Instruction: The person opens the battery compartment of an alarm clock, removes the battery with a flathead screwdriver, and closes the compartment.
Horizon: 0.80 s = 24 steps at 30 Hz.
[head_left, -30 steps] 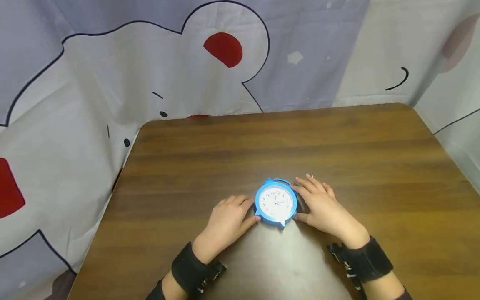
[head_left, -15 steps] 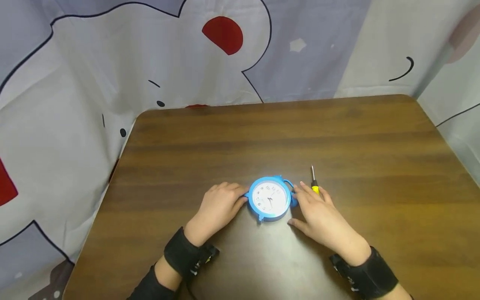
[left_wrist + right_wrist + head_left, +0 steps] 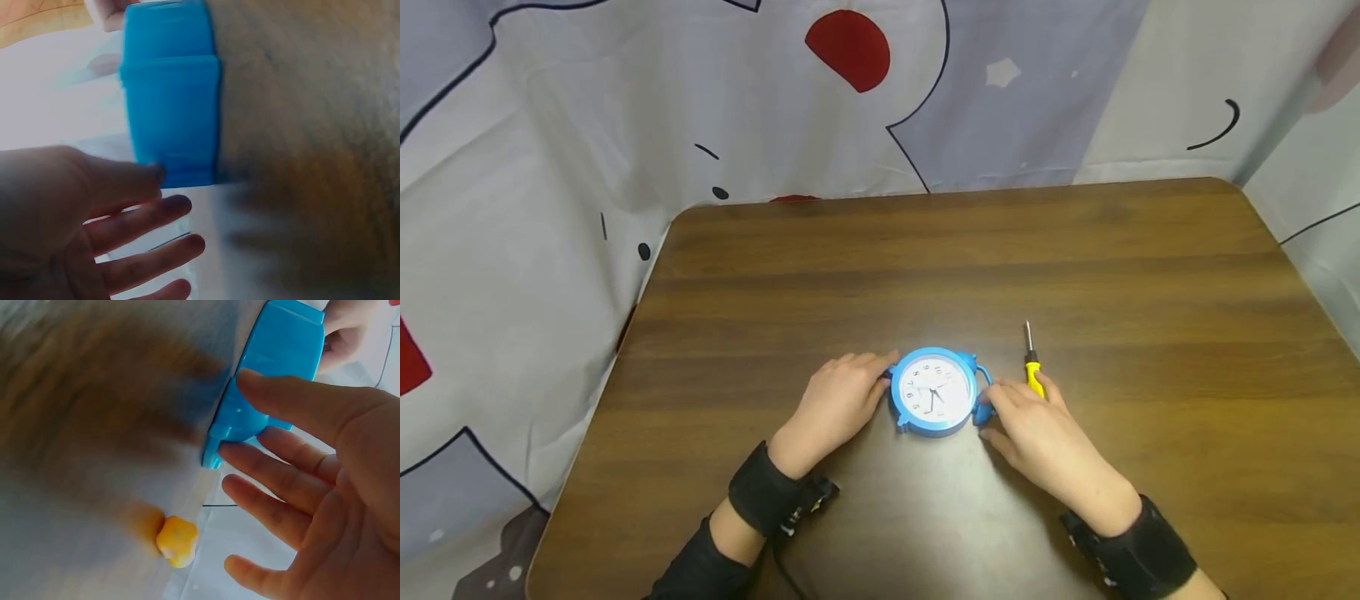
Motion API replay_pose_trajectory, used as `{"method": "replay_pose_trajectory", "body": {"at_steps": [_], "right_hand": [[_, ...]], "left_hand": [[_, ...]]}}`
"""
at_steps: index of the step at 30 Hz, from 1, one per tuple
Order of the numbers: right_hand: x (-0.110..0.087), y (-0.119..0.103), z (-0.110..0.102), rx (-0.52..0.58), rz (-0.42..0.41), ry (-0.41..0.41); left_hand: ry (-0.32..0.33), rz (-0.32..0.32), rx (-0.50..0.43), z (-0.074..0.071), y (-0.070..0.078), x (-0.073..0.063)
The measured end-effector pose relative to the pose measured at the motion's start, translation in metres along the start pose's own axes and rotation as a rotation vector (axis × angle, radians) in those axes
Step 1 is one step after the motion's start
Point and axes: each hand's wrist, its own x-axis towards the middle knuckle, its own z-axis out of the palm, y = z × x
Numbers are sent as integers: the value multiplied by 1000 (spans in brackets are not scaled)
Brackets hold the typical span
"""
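Right hand [image 3: 1037, 437] partly hides screwdriver [image 3: 1035, 379] in head view.

Left hand [image 3: 838, 398] and right hand [image 3: 1039, 432] point inward, both hands' fingers loosely extended.

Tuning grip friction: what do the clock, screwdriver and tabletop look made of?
Clock: casing likely hard plastic; smooth, glossy blue with highlights.
Screwdriver: shaft probably metal, thin with a bright shine; yellow handle plastic or rubber, can't tell.
Tabletop: wood or wood-look laminate; brown grain, soft sheen.
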Motion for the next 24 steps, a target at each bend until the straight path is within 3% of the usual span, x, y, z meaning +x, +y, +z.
{"method": "replay_pose_trajectory", "body": {"at_steps": [4, 9, 12, 16, 24], "right_hand": [[2, 7, 0, -9, 16, 24], [4, 14, 2, -23, 4, 36], [6, 16, 3, -29, -6, 32], [8, 17, 4, -32, -18, 29], [6, 15, 2, -29, -29, 25]], "left_hand": [[-7, -35, -30, -10, 1, -16], [-12, 2, -25, -7, 6, -33], [-14, 31, 13, 5, 12, -34], [37, 25, 60, 16, 18, -31], [47, 9, 61, 14, 24, -29]]}}
